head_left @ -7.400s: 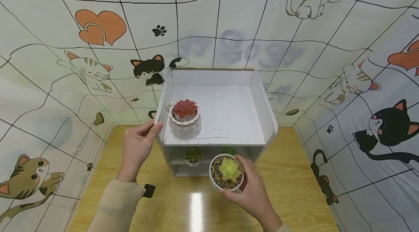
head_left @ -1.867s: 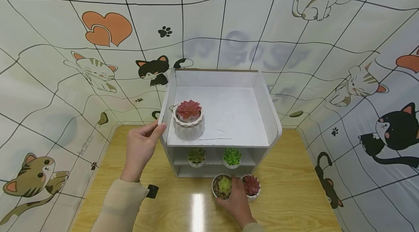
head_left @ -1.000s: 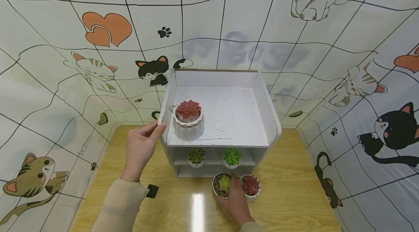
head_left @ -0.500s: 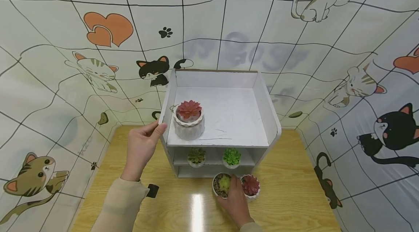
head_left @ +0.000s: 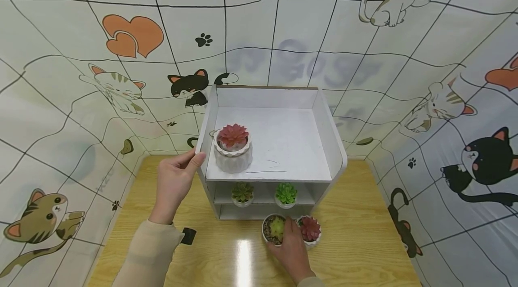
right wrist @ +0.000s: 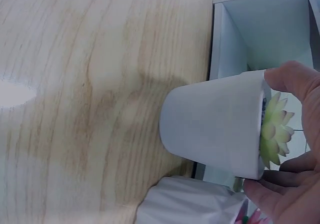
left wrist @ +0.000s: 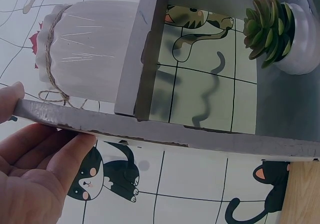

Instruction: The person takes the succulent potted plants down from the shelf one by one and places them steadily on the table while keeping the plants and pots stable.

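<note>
My right hand (head_left: 292,251) grips the rim of a smooth white pot (right wrist: 215,124) holding a yellow-green succulent (head_left: 277,227) in pebbles. That pot is close over or on the wooden table, before the shelf's right half. Right beside it stands a fluted white pot with a dark red succulent (head_left: 310,228). With thumb and fingers, my left hand (head_left: 174,183) pinches the left side panel of the white shelf (head_left: 283,143). On the shelf's top sits a larger white pot with a red succulent (head_left: 233,150); twine round its neck shows in the left wrist view (left wrist: 55,54).
On the shelf's middle level stand two small white pots, a dark green succulent (head_left: 243,193) at left and a bright green one (head_left: 286,195) at right. A wooden table (head_left: 356,215) lies beneath. Cat-print cloth (head_left: 251,21) hangs behind and on both sides.
Earlier my right hand held the yellow-green succulent's pot raised before the shelf; it has since come down next to the red one. Over the last second almost nothing moves. My left hand keeps its hold.
</note>
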`<state>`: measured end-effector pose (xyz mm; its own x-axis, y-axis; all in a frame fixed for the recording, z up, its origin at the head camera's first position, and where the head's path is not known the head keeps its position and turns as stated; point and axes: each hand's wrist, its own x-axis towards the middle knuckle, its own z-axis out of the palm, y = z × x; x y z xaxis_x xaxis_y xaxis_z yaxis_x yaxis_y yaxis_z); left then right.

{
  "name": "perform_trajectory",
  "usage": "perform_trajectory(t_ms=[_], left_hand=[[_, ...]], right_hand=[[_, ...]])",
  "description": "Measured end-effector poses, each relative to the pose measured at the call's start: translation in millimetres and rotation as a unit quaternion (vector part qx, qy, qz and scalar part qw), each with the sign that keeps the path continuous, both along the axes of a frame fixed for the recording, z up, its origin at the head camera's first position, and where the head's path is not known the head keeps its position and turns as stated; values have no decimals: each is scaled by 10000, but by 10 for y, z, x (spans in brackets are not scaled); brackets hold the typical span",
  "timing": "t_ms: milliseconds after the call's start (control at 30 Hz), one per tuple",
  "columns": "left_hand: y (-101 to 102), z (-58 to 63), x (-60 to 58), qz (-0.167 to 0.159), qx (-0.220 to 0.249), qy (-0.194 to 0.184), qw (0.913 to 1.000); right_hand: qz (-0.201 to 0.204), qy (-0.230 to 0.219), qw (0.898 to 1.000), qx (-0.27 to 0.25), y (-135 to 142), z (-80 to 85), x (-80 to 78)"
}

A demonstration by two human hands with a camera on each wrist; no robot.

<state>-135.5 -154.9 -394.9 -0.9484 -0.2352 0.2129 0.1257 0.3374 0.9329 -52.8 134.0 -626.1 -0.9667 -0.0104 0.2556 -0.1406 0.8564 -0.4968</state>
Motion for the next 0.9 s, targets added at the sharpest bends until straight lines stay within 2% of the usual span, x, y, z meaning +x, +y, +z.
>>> perform_trajectory(t_ms=[633,900], left_hand=[[1,8,1,29,-82,-85,9999],[3,3,0,39,-91,-56,9999]], right_hand=[[140,427,9990,50,70,226,15],[345,496,9982,-39,104,395,27]])
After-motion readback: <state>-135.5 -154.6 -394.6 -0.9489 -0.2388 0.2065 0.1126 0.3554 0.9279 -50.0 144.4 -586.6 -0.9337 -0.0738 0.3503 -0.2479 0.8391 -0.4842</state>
